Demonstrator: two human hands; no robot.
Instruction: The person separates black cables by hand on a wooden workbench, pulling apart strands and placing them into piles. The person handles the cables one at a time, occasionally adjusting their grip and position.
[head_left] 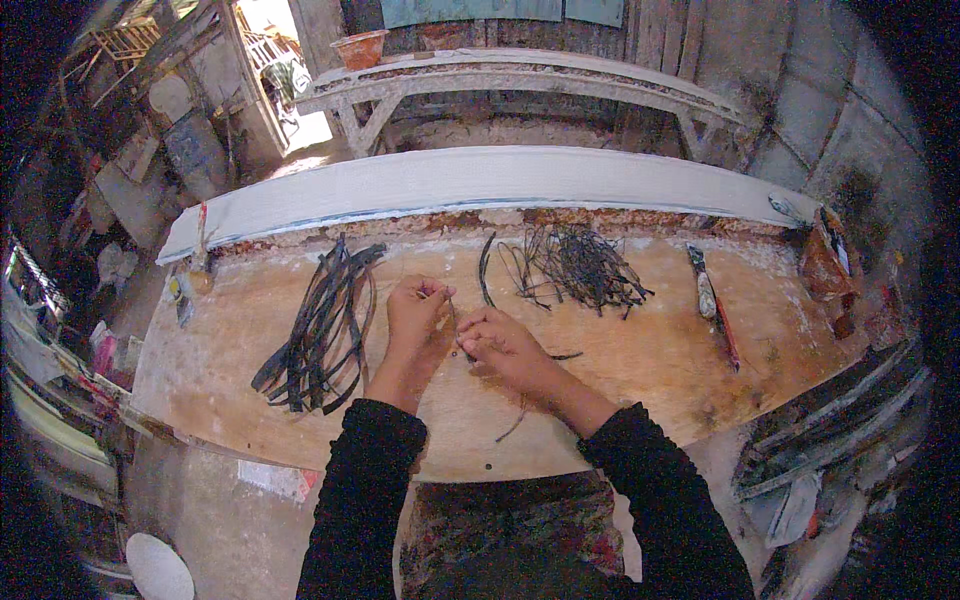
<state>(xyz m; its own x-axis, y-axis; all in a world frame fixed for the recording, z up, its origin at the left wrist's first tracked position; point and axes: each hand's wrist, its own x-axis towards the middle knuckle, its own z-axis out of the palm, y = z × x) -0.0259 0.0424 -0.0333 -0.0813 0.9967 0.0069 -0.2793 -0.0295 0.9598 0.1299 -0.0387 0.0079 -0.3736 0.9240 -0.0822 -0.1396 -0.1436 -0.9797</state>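
Observation:
My left hand is closed, its fingers pinched on one end of a thin dark strip. Lower down the same strip, my right hand pinches it, so the strip spans the small gap between both hands. Left of my hands lies a bundle of long, flat black strips on the wooden board. Beyond my right hand sits a tangled heap of narrow black strips. A single curved black strip lies between the two piles. Short thin pieces rest near my right wrist.
On the board's right lie a paint-smeared tool and a red-handled tool. A long white plank borders the far edge. A reddish container stands at the right end. Behind is a bench with a terracotta pot.

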